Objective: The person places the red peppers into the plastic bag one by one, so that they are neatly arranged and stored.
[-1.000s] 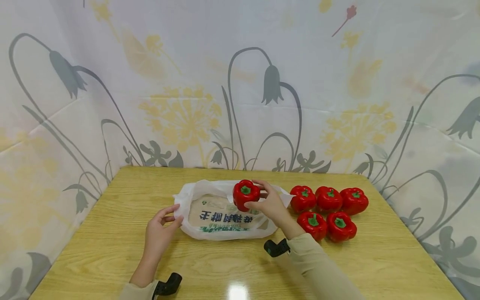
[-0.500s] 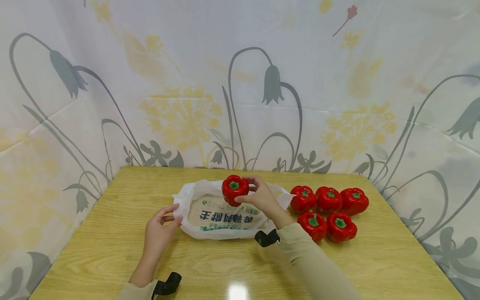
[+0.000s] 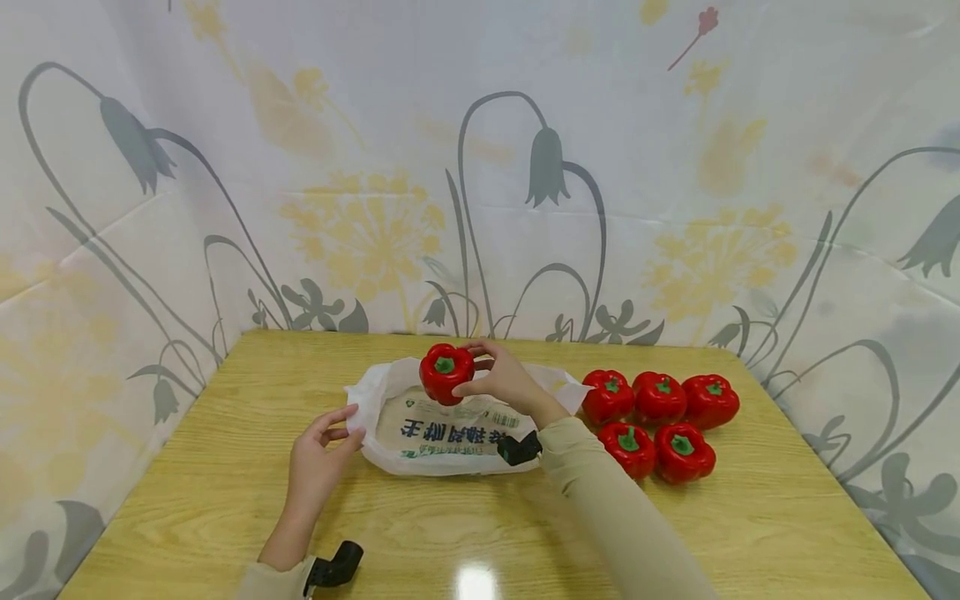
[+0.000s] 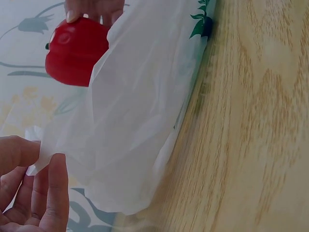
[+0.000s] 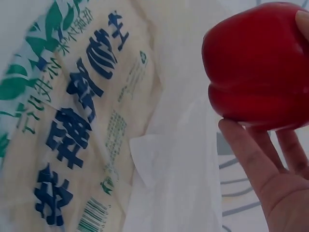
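A white plastic bag [image 3: 390, 462] with dark blue and green print lies on the table, its mouth spread wide. My left hand [image 3: 321, 462] pinches the bag's left rim between thumb and fingers, as the left wrist view shows up close. Above the far part of the bag, my right hand [image 3: 506, 382] grips a red bell pepper [image 3: 446, 372] with a green stem. In the right wrist view the pepper [image 5: 260, 67] is held between thumb and fingertips, off the bag's printed side [image 5: 87, 96].
Several more red bell peppers [image 3: 660, 398] sit in two rows on the wooden table [image 3: 225, 433], right of the bag; the bag's right corner reaches the nearest one. A flower-patterned cloth [image 3: 375, 167] hangs behind the table.
My right hand has carried the bell pepper leftward and slightly up over the bag. The left hand keeps its place at the bag's rim.
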The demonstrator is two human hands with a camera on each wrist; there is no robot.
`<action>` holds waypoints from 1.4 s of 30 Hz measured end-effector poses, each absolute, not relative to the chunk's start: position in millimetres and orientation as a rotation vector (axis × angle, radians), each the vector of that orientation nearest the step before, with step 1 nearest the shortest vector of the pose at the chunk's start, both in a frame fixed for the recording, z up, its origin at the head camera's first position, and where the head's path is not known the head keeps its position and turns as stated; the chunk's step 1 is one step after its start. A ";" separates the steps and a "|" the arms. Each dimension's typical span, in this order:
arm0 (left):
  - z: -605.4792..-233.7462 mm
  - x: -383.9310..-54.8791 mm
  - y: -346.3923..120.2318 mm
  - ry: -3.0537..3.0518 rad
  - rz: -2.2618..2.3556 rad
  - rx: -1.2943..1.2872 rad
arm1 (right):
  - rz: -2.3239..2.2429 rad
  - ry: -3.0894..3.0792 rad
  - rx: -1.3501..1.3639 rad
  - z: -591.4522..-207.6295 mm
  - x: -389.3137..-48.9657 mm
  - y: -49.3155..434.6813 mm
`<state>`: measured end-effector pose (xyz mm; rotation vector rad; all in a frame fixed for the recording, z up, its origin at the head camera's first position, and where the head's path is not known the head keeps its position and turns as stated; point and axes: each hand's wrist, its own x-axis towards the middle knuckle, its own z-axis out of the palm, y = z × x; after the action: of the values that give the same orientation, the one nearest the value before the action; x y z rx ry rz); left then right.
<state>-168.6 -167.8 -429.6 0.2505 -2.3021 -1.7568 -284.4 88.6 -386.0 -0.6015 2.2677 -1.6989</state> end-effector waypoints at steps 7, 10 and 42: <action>-430.7 -170.4 -167.3 -2.294 -1.762 0.234 | -1.573 2.316 -0.643 -384.1 -298.7 83.6; -430.9 -171.1 -167.0 -2.292 -1.758 0.235 | -1.515 2.348 -0.649 -386.8 -303.6 80.3; -427.1 -169.6 -170.0 -2.311 -1.731 0.268 | -1.389 2.392 -0.673 -416.2 -302.5 55.2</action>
<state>-169.6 -170.0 -427.1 0.2680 -2.3107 -1.7308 -302.5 55.2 -416.2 -0.6730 2.3922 -1.3888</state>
